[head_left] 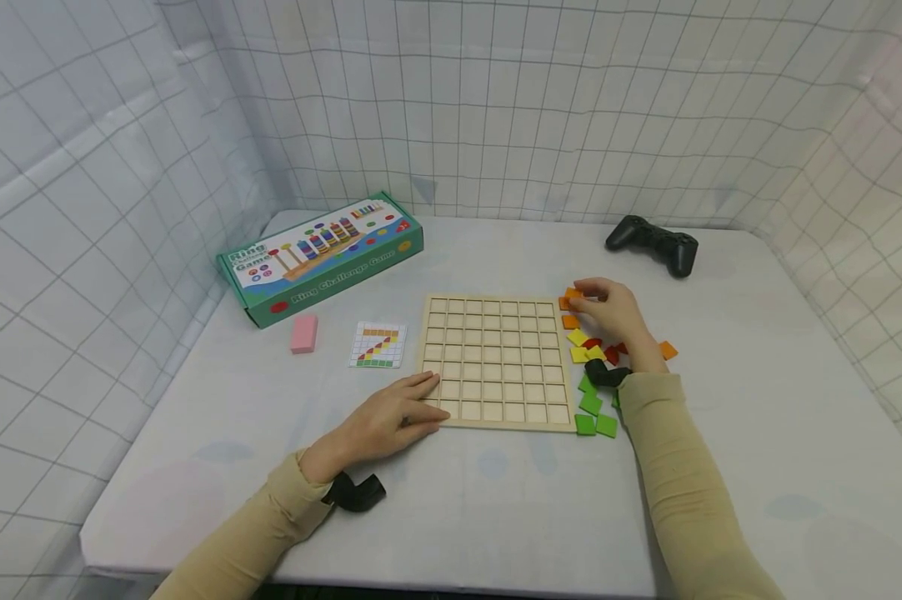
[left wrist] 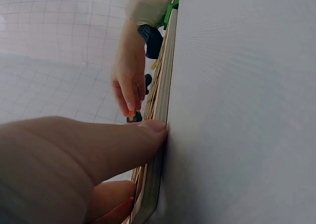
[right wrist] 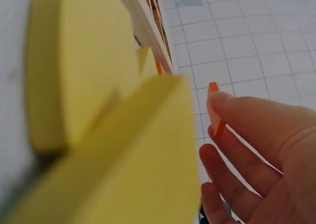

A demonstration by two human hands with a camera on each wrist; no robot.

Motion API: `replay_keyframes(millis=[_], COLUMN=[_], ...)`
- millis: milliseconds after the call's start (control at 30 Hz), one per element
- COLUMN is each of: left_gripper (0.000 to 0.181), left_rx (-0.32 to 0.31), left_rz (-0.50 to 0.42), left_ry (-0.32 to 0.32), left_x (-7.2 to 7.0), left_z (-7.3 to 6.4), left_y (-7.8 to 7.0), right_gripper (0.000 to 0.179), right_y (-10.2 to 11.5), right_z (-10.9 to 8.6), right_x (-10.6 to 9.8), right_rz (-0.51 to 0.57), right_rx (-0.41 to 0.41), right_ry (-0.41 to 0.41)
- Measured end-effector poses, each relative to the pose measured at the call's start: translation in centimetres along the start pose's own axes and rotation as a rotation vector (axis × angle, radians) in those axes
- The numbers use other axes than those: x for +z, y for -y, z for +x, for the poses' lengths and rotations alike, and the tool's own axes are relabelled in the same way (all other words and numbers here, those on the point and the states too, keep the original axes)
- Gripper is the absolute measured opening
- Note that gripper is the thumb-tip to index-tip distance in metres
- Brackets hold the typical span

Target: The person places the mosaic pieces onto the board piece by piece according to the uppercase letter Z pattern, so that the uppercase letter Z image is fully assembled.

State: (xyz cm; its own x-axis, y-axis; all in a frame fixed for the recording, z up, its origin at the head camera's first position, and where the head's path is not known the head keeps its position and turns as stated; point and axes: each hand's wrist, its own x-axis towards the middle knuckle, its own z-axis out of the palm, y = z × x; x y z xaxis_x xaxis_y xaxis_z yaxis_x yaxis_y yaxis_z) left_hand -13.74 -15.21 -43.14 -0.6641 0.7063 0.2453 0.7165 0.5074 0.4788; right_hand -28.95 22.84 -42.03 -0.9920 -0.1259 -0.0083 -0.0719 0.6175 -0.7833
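A square wooden grid board (head_left: pixel 493 362) lies on the table, its cells bare. My left hand (head_left: pixel 383 419) rests on its near left corner, fingers fairly straight; the left wrist view shows the thumb (left wrist: pixel 133 141) against the board's edge. Beyond the board's far right corner, my right hand (head_left: pixel 612 315) pinches an orange tile (right wrist: pixel 214 110) between thumb and fingers, raised off the table in the right wrist view. Under and beside that hand lie more orange tiles (head_left: pixel 570 322), yellow tiles (head_left: pixel 577 337), red tiles (head_left: pixel 612 356) and green tiles (head_left: pixel 590 404).
Left of the board lies a pattern card (head_left: pixel 378 345) with coloured squares, and a pink block (head_left: pixel 304 334). A green game box (head_left: pixel 323 258) stands at the back left. A black game controller (head_left: pixel 652 245) sits at the back right. Grid-patterned cloth (head_left: pixel 496 108) walls the table.
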Motion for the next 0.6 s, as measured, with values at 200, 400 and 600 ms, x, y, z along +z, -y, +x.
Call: replay_keyframes(millis=[200,400,600], left_gripper=[0.026,0.026,0.025], left_rx=[-0.018,-0.033,-0.031], left_rz=[-0.025,-0.036,-0.035], left_ry=[0.004,0.001,-0.001], left_x=[0.1,0.1,0.0], left_z=[0.0,-0.1,0.0], left_y=[0.1,0.2,0.2], right_gripper=[0.049,0.050,0.046], right_y=[2.6,6.2,9.2], right_z=[0.1,0.6,1.4], right_x=[0.1,1.7,4.3], right_rz=[0.020,0.019,0.075], right_rx=[-0.067,-0.129,-0.198], right_ry=[0.022,0.090,0.196])
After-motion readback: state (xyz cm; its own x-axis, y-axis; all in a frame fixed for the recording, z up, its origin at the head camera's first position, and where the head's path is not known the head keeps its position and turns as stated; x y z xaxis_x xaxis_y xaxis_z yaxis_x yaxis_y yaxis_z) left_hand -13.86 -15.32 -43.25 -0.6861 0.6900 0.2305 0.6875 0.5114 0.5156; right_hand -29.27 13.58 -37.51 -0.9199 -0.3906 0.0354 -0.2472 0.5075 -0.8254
